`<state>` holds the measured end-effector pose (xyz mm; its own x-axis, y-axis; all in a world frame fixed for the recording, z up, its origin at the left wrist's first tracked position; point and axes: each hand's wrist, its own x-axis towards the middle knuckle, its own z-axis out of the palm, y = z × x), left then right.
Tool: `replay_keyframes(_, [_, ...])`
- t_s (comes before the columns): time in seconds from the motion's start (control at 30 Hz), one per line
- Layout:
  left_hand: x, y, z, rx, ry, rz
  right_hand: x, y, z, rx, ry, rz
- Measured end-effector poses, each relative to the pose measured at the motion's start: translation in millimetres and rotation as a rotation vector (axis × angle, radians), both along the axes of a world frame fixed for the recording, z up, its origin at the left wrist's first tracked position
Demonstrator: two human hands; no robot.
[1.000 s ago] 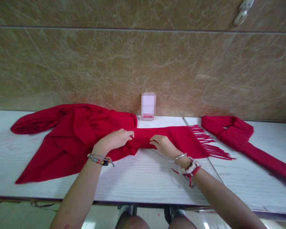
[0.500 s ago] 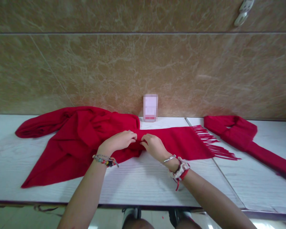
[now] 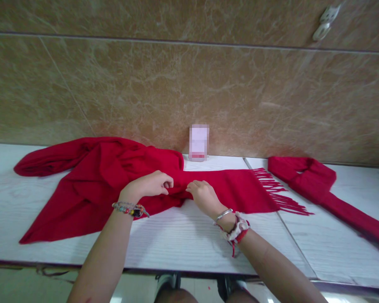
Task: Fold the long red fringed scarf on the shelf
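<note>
A red scarf [image 3: 236,187] with a fringed end lies across the white tabletop, its folded end strip running right from a bunched, loosely draped part on the left. My left hand [image 3: 153,184] is closed on the cloth where the strip meets the bunched part, its fingers curled. Just to the right, my right hand [image 3: 204,195] pinches the strip near its front edge, fingertips pressed together. A short stretch of red cloth lies between the two hands. The fabric right under my fingertips is hidden.
At the right lies a second red piece, a folded scarf [image 3: 303,179] with a loop and a long tail. A phone-like object [image 3: 198,143], blurred out, leans against the marbled wall [image 3: 145,92]. A white plug or socket [image 3: 325,25] is on the wall. The white table [image 3: 177,240] ends near my knees.
My right hand has moved left along the strip toward my left hand, and the cloth there lies flatter. My left hand has shifted slightly left in the last half second.
</note>
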<state>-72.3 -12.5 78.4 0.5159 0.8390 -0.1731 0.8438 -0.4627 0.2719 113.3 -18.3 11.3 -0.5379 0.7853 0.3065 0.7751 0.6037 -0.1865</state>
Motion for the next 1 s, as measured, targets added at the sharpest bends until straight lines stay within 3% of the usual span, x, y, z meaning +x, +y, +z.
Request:
replay_keyframes(0.17, [-1, 0, 0.0, -0.052, -0.024, 0.048, 2, 0, -0.7, -0.016, 0.073, 0.000])
replay_keyframes(0.47, [-3, 4, -7.5, 0.009, -0.048, -0.019, 2, 0, 2.6, -0.070, 0.173, 0.044])
replay_keyframes(0.57, [-6, -3, -13.3, 0.133, -0.013, -0.057, 3, 1, 0.1, -0.067, 0.214, 0.037])
replay_keyframes(0.8, [-26, -22, -28.6, 0.469, 0.026, -0.007, 3, 2, -3.9, -0.074, 0.221, 0.065])
replay_keyframes(1.0, [-29, -27, -25.0, 0.497, 0.158, -0.142, 1, -4, -0.7, 0.013, 0.150, 0.110])
